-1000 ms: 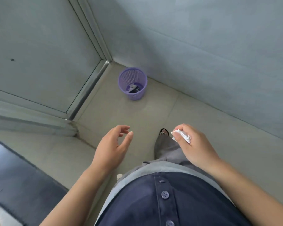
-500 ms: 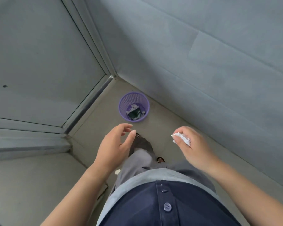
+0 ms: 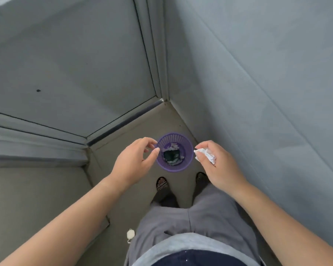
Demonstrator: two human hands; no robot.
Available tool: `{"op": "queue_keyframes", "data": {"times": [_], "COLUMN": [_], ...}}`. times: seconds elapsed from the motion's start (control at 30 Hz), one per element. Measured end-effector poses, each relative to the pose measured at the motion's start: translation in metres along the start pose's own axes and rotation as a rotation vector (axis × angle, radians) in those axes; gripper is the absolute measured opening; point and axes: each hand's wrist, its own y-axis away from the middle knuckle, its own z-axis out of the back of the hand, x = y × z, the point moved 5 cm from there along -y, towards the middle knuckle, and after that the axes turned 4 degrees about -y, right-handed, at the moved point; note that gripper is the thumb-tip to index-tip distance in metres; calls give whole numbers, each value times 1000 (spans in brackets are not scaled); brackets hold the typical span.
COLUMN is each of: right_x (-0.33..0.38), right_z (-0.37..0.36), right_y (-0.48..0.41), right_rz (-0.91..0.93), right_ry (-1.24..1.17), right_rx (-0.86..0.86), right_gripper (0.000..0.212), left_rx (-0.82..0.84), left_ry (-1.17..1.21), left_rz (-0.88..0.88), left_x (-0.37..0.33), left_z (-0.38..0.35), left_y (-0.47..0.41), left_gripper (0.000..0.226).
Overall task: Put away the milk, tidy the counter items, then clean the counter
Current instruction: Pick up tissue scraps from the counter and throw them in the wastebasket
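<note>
Hidden: the left hand (image 3: 132, 166) covers the near-left rim of the round purple plastic mesh wastebasket (image 3: 187, 148); its dark contents are hard to make out.
Tissue: crumpled white paper wad (image 3: 207, 156), irregular, long axis running lower right, just right of the wastebasket's rim.
Right hand (image 3: 218, 166): grip pinched on the wad.
Left hand: grip released, fingers curled, holding nothing.
Floor (image 3: 46, 189): smooth beige tile.

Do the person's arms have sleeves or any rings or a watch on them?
No sleeves show: both arms are bare to the frame's edge. The left hand and right hand wear no rings, watch or bracelets that I can see. The nails look short and plain.
</note>
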Motion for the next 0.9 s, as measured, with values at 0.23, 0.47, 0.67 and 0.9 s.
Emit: {"op": "queue_keyframes", "data": {"times": [0.23, 0.47, 0.67, 0.9], "right_x": [-48, -180, -292, -415], "right_z": [-31, -120, -219, -310], "right_y": [-93, -154, -231, -297], "right_rz": [30, -42, -3, -3], "right_ry": [107, 245, 290, 303], "right_rx": [257, 370, 382, 358], "right_gripper": [21, 30, 35, 34], "left_rx": [-11, 122, 79, -45], "left_ry": [43, 114, 75, 183], "left_rz": [339, 529, 555, 520], "left_x": [62, 171, 270, 351], "left_z": [-54, -193, -314, -423], "left_y": [-65, -98, -135, -187], "left_gripper": [29, 33, 51, 53]}}
